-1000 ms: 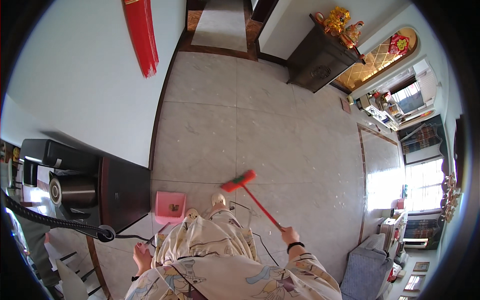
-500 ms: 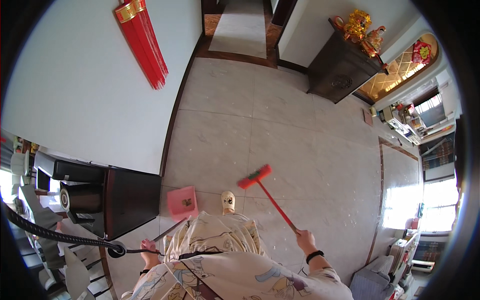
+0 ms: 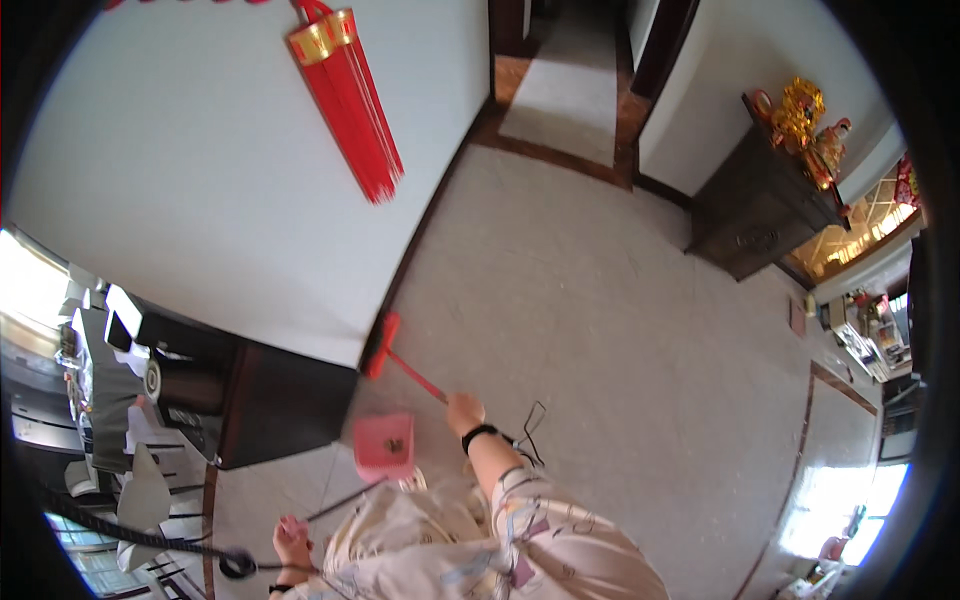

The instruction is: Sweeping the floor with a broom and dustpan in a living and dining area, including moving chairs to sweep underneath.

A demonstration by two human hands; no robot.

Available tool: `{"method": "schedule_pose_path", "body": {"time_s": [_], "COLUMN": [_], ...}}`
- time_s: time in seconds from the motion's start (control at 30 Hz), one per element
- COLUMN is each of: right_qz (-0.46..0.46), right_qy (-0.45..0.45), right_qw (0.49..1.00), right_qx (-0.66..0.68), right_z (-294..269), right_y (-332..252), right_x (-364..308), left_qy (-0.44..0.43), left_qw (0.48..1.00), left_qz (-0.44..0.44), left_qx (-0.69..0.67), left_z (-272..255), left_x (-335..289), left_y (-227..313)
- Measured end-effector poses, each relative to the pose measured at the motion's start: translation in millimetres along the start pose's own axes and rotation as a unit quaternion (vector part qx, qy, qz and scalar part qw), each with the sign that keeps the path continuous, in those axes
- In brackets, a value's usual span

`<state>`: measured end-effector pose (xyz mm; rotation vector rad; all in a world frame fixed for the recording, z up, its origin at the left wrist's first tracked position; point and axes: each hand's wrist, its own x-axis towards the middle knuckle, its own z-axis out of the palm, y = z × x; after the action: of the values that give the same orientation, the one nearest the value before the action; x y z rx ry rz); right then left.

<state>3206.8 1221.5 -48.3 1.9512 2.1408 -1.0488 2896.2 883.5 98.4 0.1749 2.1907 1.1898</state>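
Note:
My right hand (image 3: 465,410) is closed round the red handle of a broom (image 3: 418,377). The red broom head (image 3: 382,346) is on the floor against the skirting at the foot of the white wall, by the corner of the dark cabinet. Low on the left, my left hand (image 3: 292,540) grips the end of a thin stick handle that runs to a pink dustpan (image 3: 383,446). The dustpan rests on the tiles in front of my foot, with a small dark patch of debris inside.
A dark cabinet (image 3: 290,400) with a black cylindrical appliance (image 3: 185,385) stands at the left. Red tassels (image 3: 350,110) hang on the wall. At the far right is a dark wooden stand (image 3: 755,215) bearing gold ornaments (image 3: 800,115). A black cable (image 3: 130,535) crosses the lower left.
My right hand has swung the broom leftward, from the open floor to the wall's foot. The view has turned. My left hand still holds the dustpan.

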Motion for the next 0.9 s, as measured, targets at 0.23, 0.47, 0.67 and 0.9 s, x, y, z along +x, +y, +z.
{"method": "schedule_pose_path", "body": {"time_s": [0.23, 0.47, 0.67, 0.9], "right_qz": [0.059, 0.249, 0.377, 0.368], "right_qy": [-0.059, -0.033, 0.040, 0.051], "right_qw": [0.994, 0.963, 0.922, 0.913], "right_qx": [0.071, 0.099, 0.081, 0.169], "right_z": [24, 21, -7, -20], "right_y": [83, 263, 298, 268], "right_x": [-37, -263, -437, -440], "left_qy": [0.006, 0.002, -0.031, -0.058], "left_qw": [0.998, 0.998, 0.991, 0.988], "left_qz": [0.034, 0.007, 0.051, 0.056], "left_qx": [0.053, 0.056, 0.118, 0.131], "left_z": [6, 21, 90, 138], "left_x": [-9, 47, 49, 55], "left_y": [12, -3, 33, 72]}}
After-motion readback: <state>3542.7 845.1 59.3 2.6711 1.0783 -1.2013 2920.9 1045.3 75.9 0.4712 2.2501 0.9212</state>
